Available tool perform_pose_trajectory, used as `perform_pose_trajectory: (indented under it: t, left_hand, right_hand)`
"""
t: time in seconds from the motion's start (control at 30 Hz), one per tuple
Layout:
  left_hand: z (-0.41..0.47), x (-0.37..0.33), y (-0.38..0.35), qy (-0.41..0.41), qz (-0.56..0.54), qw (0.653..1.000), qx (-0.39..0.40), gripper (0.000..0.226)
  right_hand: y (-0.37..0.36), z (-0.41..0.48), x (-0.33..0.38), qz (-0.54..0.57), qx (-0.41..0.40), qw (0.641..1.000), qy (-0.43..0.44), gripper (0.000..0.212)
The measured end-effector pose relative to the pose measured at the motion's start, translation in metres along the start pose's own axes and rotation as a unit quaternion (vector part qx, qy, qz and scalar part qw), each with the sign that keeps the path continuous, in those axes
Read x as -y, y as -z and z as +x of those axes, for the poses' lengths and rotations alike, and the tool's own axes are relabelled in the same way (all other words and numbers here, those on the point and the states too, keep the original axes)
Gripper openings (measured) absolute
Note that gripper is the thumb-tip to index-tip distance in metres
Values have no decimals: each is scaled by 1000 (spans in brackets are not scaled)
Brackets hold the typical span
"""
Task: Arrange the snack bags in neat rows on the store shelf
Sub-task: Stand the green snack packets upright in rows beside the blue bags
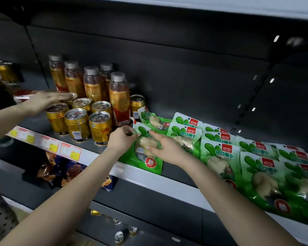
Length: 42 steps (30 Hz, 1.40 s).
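Two hands meet on one green snack bag (146, 161) at the front edge of the shelf (176, 181) beside gold cans (78, 125): the left hand (122, 138) pinches its top corner with curled fingers (132, 134), and the right hand (164, 147) lays its fingers (154, 135) flat on it.

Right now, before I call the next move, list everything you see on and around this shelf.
Green snack bags: about a dozen, green-white, overlapping rows, right part of shelf.
Handled bag: one, green, leftmost row, overhanging the shelf edge.
Gold cans: seven, gold, left of the bags; more far left.
Bottles: five, amber, grey caps, behind the cans.
Price tags: three, white-yellow-red, shelf rail.
Dark snack bags: several, dark blue, shelf below.
Another person's hand: one, flat on can tops, far left.
Left hand: pinches the handled bag's top corner.
Right hand: rests on its front.
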<state>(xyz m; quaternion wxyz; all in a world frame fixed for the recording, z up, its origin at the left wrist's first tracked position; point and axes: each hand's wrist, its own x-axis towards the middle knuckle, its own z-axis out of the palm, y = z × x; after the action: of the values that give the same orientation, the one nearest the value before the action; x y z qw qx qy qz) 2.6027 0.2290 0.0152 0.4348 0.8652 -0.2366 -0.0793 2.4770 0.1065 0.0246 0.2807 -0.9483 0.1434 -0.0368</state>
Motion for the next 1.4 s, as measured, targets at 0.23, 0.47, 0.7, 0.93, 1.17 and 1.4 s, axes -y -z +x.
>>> perform_pose_trajectory:
  t: [0.23,0.47,0.7,0.93,1.17,1.4]
  left_hand:
    - [-18,-14,8,-93,-84,979,-160,11]
    - [-26,-45,17,-217,-157,950,-160,18]
    - [-30,-51,4,-181,-276,938,-102,21]
    - [-22,-44,-6,-132,-357,924,-24,12]
    - [-13,-55,-29,-140,-277,950,45,35]
    - [-17,-44,-58,-200,22,969,142,79]
  right_hand:
    - [6,2,-1,23,-120,993,7,58]
    - [20,11,28,335,-140,932,-8,77]
    - [25,10,15,409,-183,892,-59,75]
    - [46,-2,-15,536,-222,807,-109,66]
    - [60,-14,-49,372,-324,856,-152,54]
    - [33,-37,-67,279,-267,908,-161,60]
